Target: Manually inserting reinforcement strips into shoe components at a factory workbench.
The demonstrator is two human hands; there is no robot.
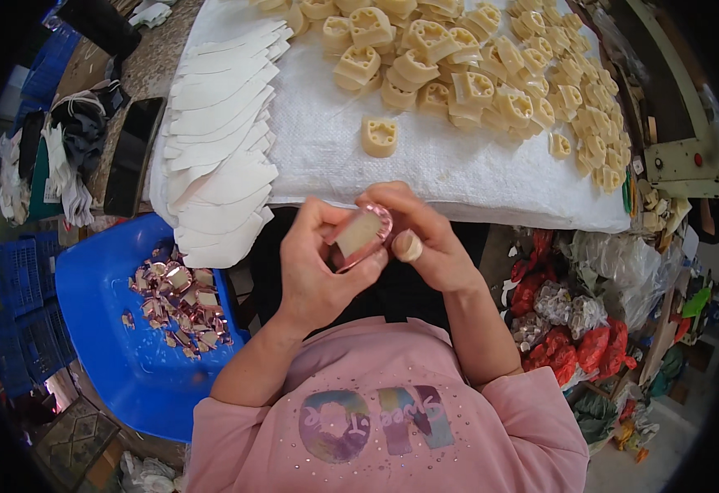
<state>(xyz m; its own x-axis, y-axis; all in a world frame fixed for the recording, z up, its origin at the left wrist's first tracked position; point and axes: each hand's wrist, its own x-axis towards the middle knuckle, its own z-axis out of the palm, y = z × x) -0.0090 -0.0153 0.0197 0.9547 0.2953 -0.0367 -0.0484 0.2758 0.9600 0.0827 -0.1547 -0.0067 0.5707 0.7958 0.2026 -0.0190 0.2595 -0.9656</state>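
Note:
My left hand [326,267] is closed around a beige plastic shoe heel [359,237], partly wrapped in shiny pink metallic sheet. My right hand [429,246] pinches at the right edge of the same heel, its fingers bent. A beige wrap covers my right thumb tip. Just beyond my hands, a single bare heel [378,136] stands on the white woven cloth [318,156]. A large pile of bare heels [466,78] covers the far middle and right. On the left, white curved cut pieces [219,131] lie overlapped in a long row.
A blue plastic tub [121,386] at the left holds several pink metallic-covered pieces [182,300]. A dark phone [133,156] lies left of the cloth. Red and clear plastic bags [573,345] crowd the lower right. A metal machine frame [688,164] stands at the right edge.

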